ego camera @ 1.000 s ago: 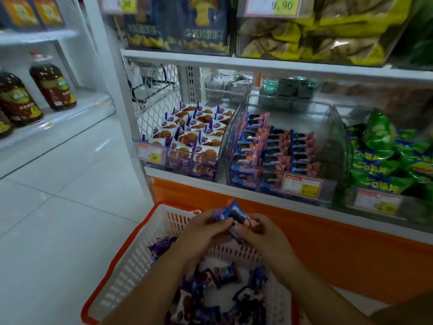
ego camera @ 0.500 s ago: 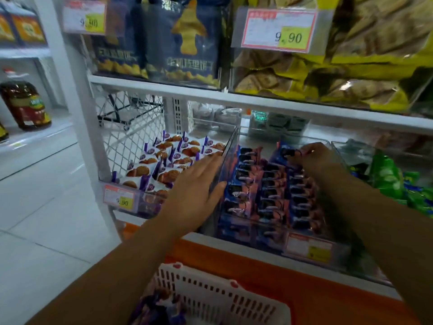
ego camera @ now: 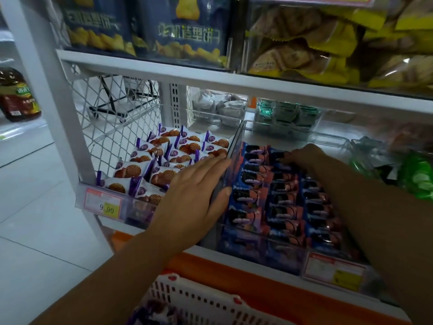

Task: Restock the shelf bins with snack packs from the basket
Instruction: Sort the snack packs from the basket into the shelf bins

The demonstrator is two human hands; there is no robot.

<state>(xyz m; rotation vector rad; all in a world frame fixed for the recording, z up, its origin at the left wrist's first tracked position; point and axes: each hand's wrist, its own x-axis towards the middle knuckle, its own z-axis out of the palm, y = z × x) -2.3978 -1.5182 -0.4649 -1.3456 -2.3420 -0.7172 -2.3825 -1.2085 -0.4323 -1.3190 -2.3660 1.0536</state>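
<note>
Nearest, the white basket (ego camera: pixel 187 292) is sitting below the shelf edge, holding purplish snack packs (ego camera: pixel 154 313) too blurred to identify. Above it, the left hand (ego camera: pixel 192 198) is pressing flat, fingers straight, against the clear side wall of the middle bin (ego camera: pixel 234 146). The right hand (ego camera: pixel 307 158) is reaching to the back of that bin, its fingers curling onto 1 blue snack pack (ego camera: pixel 277 156) at the far end of the centre row. The rows are looking tight, so forcing this pack in is risking tipping its neighbours flat or popping one over the wall. Without the left hand bracing it, the light bin could be sliding back on the shelf. The middle bin is carrying 3 rows of blue packs (ego camera: pixel 283 212) standing on edge. The left bin (ego camera: pixel 131 207) is holding purple-and-white waffle packs (ego camera: pixel 131 171), and green packs (ego camera: pixel 419 179) are showing on the right. Further back, 2 clear bins are holding grey packs (ego camera: pixel 218 106) and dark green packs (ego camera: pixel 288 113), and the upper shelf is carrying navy bags (ego camera: pixel 187 31) and yellow bags (ego camera: pixel 304 50).
</note>
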